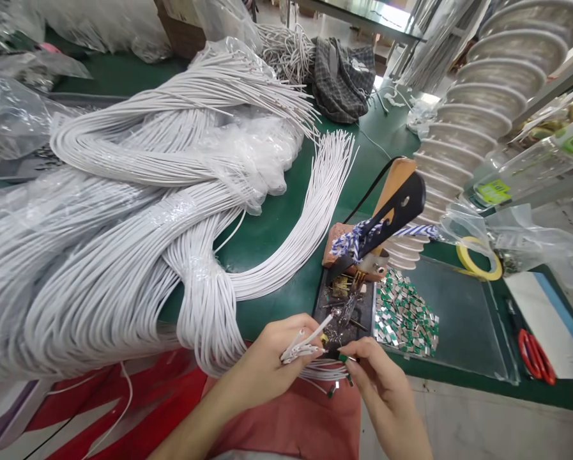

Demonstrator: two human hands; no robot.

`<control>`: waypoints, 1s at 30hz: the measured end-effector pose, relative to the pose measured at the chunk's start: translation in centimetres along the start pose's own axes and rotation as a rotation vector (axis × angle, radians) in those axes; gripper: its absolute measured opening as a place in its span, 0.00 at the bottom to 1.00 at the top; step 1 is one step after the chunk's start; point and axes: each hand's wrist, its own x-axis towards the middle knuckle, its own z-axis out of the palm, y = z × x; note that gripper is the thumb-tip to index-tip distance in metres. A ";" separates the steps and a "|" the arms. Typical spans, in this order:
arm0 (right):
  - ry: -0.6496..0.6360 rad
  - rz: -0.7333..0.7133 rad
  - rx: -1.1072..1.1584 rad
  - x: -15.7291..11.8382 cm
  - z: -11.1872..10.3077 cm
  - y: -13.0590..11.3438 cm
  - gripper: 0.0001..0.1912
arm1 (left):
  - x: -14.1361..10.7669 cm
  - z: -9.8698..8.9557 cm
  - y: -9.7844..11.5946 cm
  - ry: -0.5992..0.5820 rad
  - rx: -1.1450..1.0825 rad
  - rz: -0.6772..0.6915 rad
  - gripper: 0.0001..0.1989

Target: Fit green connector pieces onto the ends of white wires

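My left hand [269, 361] is closed around several white cables [296, 351], whose cut ends stick out above the fingers. Beside it, my right hand [386, 383] pinches a small green-and-silver connector [343, 358] between thumb and fingertips, close to a cable end at my left thumb. Below the hands hang more cable ends with green-and-silver pieces [334, 388] on them. Just beyond my fingers is a soldering stand [348, 306] with a dark, littered base. To its right, a heap of loose connectors [405, 313] lies in a shallow tray [478, 306].
Large bundles of white cable [123, 255] cover the left of the green bench [276, 313]. A ribbed clear duct [482, 108] comes down at the right. Yellow tape [480, 259], red-handled scissors [535, 358] and a clear bottle [535, 166] are on the right.
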 end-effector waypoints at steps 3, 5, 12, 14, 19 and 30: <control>0.007 0.016 0.049 -0.3 0.7 0.6 0.07 | -0.3 0.8 0.4 0.015 -0.020 0.014 0.09; 0.025 0.058 0.102 -0.7 1.1 1.1 0.05 | -0.5 1.5 0.7 0.020 -0.055 0.028 0.09; 0.186 0.053 0.207 -0.9 2.0 0.7 0.08 | -0.6 2.6 1.0 0.071 -0.159 0.009 0.10; 0.207 0.014 0.245 -0.7 2.1 0.4 0.07 | -0.6 2.6 1.0 0.097 -0.149 -0.009 0.09; 0.201 0.028 0.210 -1.2 3.1 0.7 0.05 | -0.7 2.5 0.8 0.160 -0.077 -0.023 0.10; 0.395 0.033 0.088 -2.0 4.7 1.8 0.05 | -0.7 2.8 0.5 0.182 -0.069 -0.040 0.10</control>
